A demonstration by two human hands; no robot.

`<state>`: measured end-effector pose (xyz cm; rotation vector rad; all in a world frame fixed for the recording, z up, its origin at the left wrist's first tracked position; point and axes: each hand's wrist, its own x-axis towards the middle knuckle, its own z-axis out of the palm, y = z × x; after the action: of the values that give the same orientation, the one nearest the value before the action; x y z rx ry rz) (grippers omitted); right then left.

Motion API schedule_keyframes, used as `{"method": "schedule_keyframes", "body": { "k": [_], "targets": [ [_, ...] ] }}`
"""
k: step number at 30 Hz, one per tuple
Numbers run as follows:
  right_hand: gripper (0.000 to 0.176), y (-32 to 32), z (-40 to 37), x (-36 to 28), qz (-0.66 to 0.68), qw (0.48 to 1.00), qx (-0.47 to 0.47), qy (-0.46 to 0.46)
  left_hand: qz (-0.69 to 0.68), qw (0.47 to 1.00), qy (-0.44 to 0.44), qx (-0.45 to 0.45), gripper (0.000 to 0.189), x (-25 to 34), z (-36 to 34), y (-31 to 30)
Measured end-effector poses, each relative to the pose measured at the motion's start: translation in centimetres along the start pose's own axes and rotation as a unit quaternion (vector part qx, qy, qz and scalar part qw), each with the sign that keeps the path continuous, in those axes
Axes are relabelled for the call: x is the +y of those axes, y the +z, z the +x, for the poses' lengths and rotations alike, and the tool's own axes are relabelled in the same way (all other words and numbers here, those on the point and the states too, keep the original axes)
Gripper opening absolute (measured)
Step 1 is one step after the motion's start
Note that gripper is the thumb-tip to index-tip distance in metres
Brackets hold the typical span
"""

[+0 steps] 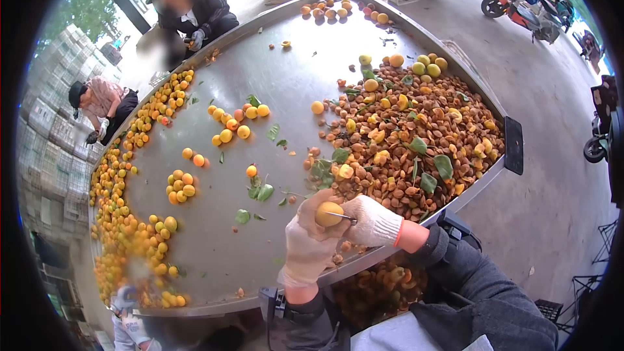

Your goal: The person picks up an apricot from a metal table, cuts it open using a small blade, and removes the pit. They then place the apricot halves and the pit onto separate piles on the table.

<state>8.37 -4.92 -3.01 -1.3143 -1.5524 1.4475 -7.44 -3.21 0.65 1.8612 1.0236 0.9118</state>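
Observation:
My left hand [307, 247], in a white glove, is closed around a yellow-orange apricot [329, 212] above the table's near edge. In my right hand [373, 222], also gloved, is a small knife [340, 215], its thin blade lying against the apricot. The two hands meet at the fruit. Just beyond them lies a large heap of brown apricot pits [416, 136], mixed with green leaves and split fruit pieces. Below the table edge, partly hidden by my arms, is a container of cut apricots [383, 289].
The metal table [260, 52] has a raised rim. Whole apricots [117, 188] line its left side, with small groups in the middle. A dark phone-like object [513, 145] sits on the right corner. Co-workers [195, 10] are along the left side. Scooters [530, 6] stand behind.

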Motion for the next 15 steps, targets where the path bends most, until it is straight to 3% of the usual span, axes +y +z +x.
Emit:
{"method": "schedule_keyframes", "body": {
  "k": [1,2,4,8,9,12,14,15],
  "targets": [
    [0.022,0.0,-0.1,-0.5,-0.002,0.999,0.030,0.017,-0.175,0.984,-0.019,0.014,0.057,-0.3,-0.1,0.3],
    [0.019,0.0,-0.2,-1.0,-0.005,0.998,0.059,0.032,-0.174,0.984,-0.018,0.017,0.057,-0.6,-0.2,0.8],
    [0.020,0.2,-0.1,-1.5,-0.043,0.995,0.086,0.017,-0.443,0.892,-0.069,0.059,0.062,-1.2,-0.4,1.7],
    [0.018,0.2,-0.3,-2.1,-0.166,0.978,0.123,-0.014,-0.446,0.882,-0.128,0.086,0.062,-1.1,-0.4,2.4],
    [0.018,0.2,-0.3,-2.0,-0.167,0.979,0.119,-0.013,-0.398,0.906,-0.114,0.088,0.061,-0.5,-0.3,2.2],
    [0.022,0.2,0.1,-1.0,-0.118,0.985,0.116,-0.056,-0.297,0.948,-0.064,0.090,0.060,-0.4,-0.1,1.9],
    [0.019,-0.1,0.7,0.3,-0.031,0.999,0.009,-0.005,-0.247,0.965,-0.029,0.087,0.060,-0.3,0.0,1.7],
    [0.019,-0.2,0.8,0.5,-0.030,0.999,0.010,-0.004,-0.221,0.971,-0.038,0.084,0.061,0.0,0.2,1.5]
  ]
}}
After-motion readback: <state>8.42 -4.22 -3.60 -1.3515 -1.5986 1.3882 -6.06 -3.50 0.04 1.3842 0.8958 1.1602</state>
